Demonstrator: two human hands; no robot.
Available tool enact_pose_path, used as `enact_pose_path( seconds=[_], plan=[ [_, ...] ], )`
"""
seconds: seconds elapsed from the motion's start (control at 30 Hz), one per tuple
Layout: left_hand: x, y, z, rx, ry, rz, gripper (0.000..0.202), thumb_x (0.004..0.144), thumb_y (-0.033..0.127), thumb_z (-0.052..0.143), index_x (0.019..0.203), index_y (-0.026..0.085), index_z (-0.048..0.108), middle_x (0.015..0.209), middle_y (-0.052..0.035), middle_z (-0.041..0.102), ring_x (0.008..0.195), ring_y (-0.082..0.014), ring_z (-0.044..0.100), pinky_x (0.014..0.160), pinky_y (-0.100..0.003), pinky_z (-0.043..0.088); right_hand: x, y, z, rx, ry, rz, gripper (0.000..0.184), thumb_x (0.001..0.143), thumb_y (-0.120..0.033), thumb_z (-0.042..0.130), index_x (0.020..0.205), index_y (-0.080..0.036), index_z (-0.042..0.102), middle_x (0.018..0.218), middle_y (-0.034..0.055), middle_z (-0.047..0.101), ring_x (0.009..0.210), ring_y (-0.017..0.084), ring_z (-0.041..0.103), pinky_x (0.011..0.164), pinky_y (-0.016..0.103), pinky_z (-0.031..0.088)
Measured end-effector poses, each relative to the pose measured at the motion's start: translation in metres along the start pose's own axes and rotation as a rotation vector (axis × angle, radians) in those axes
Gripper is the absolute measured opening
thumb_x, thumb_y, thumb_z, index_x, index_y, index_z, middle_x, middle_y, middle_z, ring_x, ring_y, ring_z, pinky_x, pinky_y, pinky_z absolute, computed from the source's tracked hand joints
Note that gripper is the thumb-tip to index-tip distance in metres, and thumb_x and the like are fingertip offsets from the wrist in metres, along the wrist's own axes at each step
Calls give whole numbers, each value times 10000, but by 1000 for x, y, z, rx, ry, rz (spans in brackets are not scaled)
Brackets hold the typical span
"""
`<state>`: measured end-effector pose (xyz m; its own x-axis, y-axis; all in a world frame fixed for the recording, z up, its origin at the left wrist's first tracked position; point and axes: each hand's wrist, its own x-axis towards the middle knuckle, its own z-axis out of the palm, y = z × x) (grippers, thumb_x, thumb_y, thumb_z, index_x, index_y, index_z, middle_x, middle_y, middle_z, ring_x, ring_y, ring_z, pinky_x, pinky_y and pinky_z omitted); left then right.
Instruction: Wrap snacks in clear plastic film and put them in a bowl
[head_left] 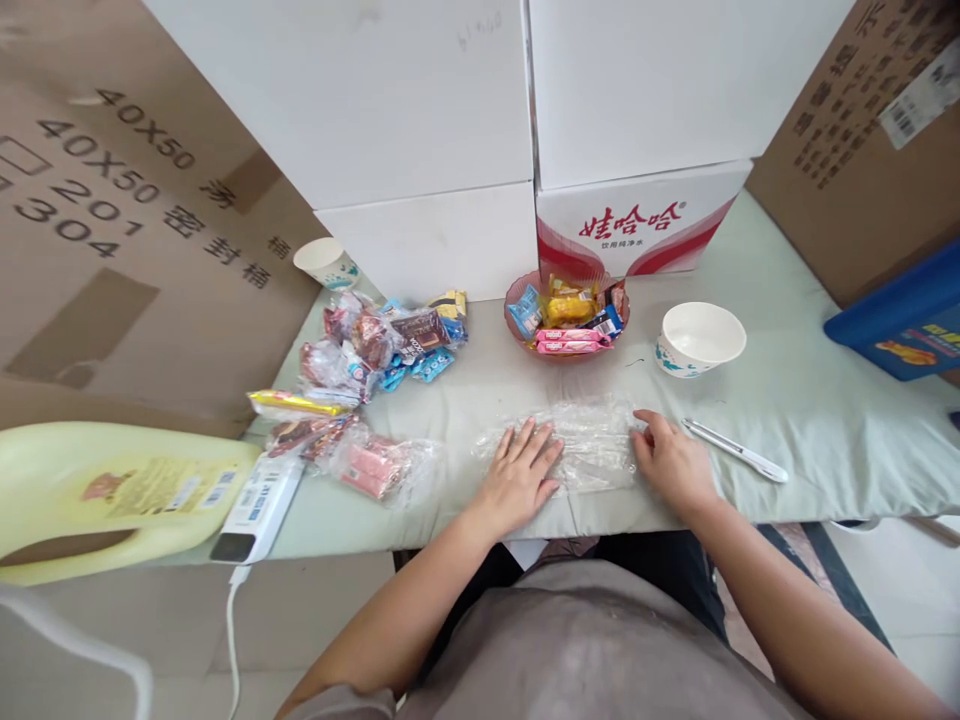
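A crinkled clear plastic bag (596, 445) lies flat on the cloth-covered table in front of me. My left hand (517, 480) rests palm down on its left part, fingers spread. At the bag's right edge is my right hand (675, 460), its fingers bent, with thumb and index finger closed at the plastic. Just right of that hand lies a white slim cutter or pen-like tool (735, 450). Behind the bag stands a pink glass bowl (517, 335) of wrapped snacks. A white paper bowl (701, 340) sits behind my right hand.
Wrapped snacks (367, 345) are heaped at the left, with a pink packet (375, 465) nearest the bag. A paper cup (326, 262), a yellow jug (112, 490) and a corded white device (262, 505) stand farther left. White cartons (427, 245) line the back; a blue container (900, 320) is right.
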<state>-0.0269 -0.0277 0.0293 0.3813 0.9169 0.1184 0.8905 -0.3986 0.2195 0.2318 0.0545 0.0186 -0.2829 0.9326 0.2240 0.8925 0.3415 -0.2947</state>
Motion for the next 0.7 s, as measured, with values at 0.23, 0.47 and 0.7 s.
enact_pose_path(
  seconds=[0.23,0.47,0.7],
  plan=[
    [0,-1,5,-3,-89,-72,597,905,405,531,1459,269,357,1563,-90,290,1461,-321,177,1155,-565,189,14,-17,-13,12,57,-318,338,952,-350,441,1153,-157,632,1138,145,647,1117,287,549,977,448,409],
    [-15,-34,-2,61,-105,-119,893,779,676,582,1489,211,302,1573,-147,241,1459,-374,142,1153,-588,155,9,-21,12,-78,-240,-549,744,892,-611,477,1470,-159,351,1534,130,331,1437,337,202,1141,563,176],
    [-62,-39,-18,-20,38,17,532,835,467,626,1271,168,561,1354,-150,536,1354,-340,386,1109,-518,350,-31,22,-21,77,-230,-624,754,853,-627,534,1439,-168,411,1502,151,381,1437,316,221,1126,534,276]
  ],
)
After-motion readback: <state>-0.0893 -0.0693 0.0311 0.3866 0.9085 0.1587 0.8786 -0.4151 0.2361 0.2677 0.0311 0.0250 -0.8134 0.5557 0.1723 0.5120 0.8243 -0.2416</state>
